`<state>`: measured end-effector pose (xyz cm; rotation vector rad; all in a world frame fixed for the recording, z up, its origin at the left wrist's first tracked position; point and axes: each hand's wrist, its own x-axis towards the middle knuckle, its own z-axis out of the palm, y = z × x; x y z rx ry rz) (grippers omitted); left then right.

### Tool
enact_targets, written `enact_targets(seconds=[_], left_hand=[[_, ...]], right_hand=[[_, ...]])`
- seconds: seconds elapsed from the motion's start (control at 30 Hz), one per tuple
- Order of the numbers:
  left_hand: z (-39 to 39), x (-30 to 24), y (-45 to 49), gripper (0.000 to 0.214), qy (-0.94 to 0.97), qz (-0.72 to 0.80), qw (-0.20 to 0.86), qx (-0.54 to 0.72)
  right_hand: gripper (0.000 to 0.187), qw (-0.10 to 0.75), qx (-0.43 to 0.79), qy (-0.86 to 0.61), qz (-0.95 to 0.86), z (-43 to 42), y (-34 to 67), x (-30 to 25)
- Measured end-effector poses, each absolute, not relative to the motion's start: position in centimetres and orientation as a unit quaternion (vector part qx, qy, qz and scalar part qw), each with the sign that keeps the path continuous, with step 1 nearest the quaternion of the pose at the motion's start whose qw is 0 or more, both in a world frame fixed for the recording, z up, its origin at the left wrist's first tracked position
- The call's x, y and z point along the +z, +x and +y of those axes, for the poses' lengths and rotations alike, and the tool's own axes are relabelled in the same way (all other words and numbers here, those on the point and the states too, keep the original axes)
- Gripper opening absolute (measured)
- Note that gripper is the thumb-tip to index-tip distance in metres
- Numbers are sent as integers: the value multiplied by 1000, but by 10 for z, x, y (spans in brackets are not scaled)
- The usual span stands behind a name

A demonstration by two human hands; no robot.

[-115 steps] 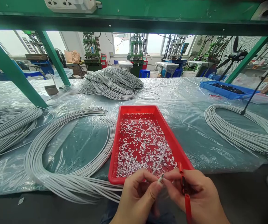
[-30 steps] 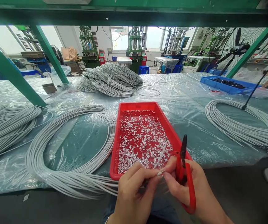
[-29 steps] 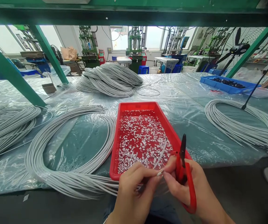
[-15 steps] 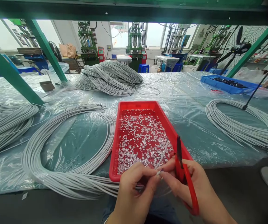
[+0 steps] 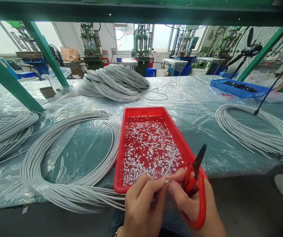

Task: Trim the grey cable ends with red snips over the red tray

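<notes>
My left hand (image 5: 143, 202) is closed, pinching a thin grey cable (image 5: 172, 161) close to its pale stripped end. A length of that cable sticks up over the red tray (image 5: 120, 154), which is strewn with small shiny scraps. Red-handled scissors (image 5: 201, 194) rest in my right hand (image 5: 187, 205), blades pointing up and away to the right. The thumb and forefinger of that hand meet at the cable tip, where a fine bit shows; whether they grip it is hard to make out. Both hands are at the tray's near end.
A large coil of grey cables (image 5: 33, 164) lies left of the tray, with another bundle (image 5: 3, 135) farther left. More cables are heaped (image 5: 114, 82) behind and coiled (image 5: 230, 128) at right. A blue tray of black parts (image 5: 240, 88) sits far right. Green posts (image 5: 45, 52) frame the table.
The scissors have tilted, their blades swinging to the right, and the right hand has turned with them. The pale cable end now shows more clearly between the fingertips. The view shifted slightly.
</notes>
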<state>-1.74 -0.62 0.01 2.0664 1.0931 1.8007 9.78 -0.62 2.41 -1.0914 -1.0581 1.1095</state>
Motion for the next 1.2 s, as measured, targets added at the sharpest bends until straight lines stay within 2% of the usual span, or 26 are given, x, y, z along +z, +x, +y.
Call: enact_targets(seconds=[0.07,0.13,0.2,0.27,0.33,0.4,0.47,0.57,0.63,0.73,1.03,1.2], left_hand=[[-8,1,-16,13,663,386,180,615],[-11,5,-17,8,593,416,336,602],[-13,11,-17,14,487,431,514,560],[-14,18,-19,28,396,417,640,510],[-14,22,-20,35,351,399,694,486],[-14,21,-20,35,347,393,702,482],[-14,16,-19,26,388,405,656,505],[-12,4,-17,6,542,428,433,579],[-9,-1,-17,13,641,405,269,594],[-5,-2,-18,17,700,365,146,596],[-3,-1,-18,22,712,339,47,613],[-2,-2,-22,20,723,338,73,598]], right_hand=[[18,602,550,-429,-388,-7,97,21],[25,574,610,-419,-351,-8,98,20],[31,543,642,-415,-348,-7,102,22],[31,526,638,-428,-364,-6,106,27],[27,517,607,-451,-400,-4,110,33],[22,510,566,-483,-432,-4,113,38],[20,494,535,-514,-453,-4,115,41],[19,480,494,-549,-474,-6,117,41],[18,484,475,-561,-475,-7,117,40],[18,478,472,-563,-481,-7,117,41],[20,503,490,-535,-469,-9,111,40],[12,502,441,-558,-492,-10,111,43]])
